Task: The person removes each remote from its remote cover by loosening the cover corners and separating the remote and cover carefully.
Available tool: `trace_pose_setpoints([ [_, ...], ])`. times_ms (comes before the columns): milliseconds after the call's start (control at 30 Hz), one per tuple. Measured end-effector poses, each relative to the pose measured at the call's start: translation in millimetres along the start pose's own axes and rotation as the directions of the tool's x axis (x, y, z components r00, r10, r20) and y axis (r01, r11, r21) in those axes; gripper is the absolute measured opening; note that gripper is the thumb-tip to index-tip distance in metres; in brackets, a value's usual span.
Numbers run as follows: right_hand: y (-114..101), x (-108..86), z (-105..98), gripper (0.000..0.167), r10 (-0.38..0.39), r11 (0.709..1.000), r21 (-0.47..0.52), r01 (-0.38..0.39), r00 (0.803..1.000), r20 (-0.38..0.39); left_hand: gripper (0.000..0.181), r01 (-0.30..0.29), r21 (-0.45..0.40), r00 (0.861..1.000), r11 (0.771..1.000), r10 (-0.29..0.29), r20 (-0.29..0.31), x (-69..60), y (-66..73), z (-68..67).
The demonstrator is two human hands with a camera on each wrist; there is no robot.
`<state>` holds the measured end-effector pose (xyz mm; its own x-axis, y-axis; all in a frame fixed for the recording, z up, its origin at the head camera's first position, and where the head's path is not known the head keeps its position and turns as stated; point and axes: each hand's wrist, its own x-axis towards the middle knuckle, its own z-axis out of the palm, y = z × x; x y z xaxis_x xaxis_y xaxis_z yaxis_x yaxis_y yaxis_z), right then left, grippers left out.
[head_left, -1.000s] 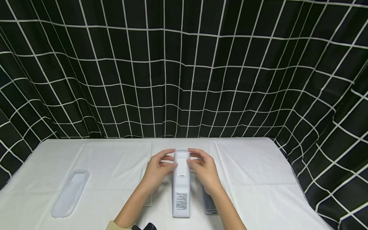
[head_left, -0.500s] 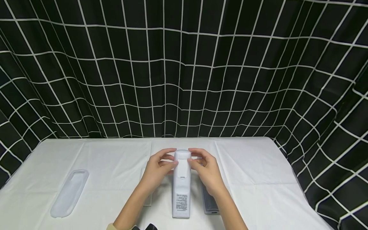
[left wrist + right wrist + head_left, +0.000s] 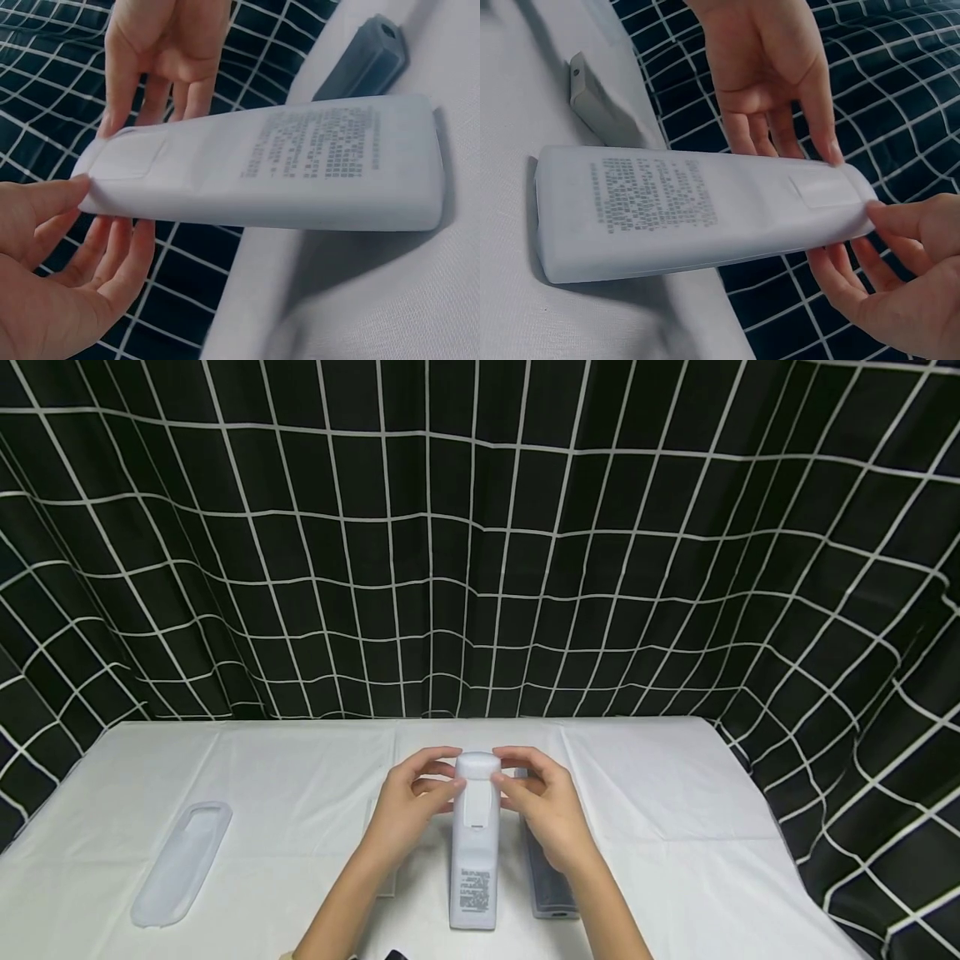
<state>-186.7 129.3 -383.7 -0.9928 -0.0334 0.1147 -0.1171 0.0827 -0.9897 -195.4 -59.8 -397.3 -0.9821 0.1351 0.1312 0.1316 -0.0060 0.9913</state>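
Note:
A white remote control (image 3: 474, 860) lies back side up, with small print near its near end and a rectangular battery cover (image 3: 823, 187) near its far end. Its near end rests on the cloth while the far end is lifted. My left hand (image 3: 401, 814) holds the far end from the left, thumb on the back edge and fingers at the side and below. From the right, my right hand (image 3: 553, 814) grips the same end in the same way. The remote's front faces down and is hidden.
A translucent pale remote sleeve (image 3: 182, 864) lies on the white tablecloth (image 3: 300, 760) at the left. Beside my right forearm lies a dark grey remote-like object (image 3: 552, 889). A pale slim object (image 3: 388, 885) is partly hidden by my left arm. A black gridded curtain (image 3: 450, 568) hangs behind.
The remote's far end has tipped up slightly, and more of its end surface shows. Both hands keep their hold; my right hand has shifted a little to the right.

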Motion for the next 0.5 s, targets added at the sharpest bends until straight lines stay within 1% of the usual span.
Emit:
trace_pose_setpoints([
  [500,-3.9,-1.6,-1.6,0.030,0.000,1.000,0.018,0.000,1.000,0.019,0.028,-0.020,0.017,1.000,1.000,0.020,0.014,-2.3,5.5,-2.2],
])
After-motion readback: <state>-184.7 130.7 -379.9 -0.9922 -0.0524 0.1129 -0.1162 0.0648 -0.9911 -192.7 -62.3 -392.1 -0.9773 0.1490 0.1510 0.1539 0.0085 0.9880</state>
